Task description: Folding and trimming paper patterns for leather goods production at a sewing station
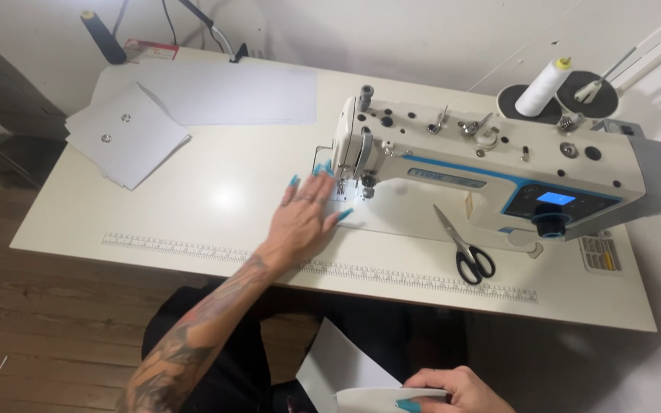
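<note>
One white fabric piece (346, 367) in the right hand (460, 390) (lap level), left hand (307, 218) well apart.

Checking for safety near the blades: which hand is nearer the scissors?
Left. The left hand lies flat on the table, left of the scissors; the right hand holds white fabric below the table edge.

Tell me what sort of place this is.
Probably a sewing workroom: a sewing machine on a white table, a thread cone behind it, scissors and stacked white pieces.
</note>
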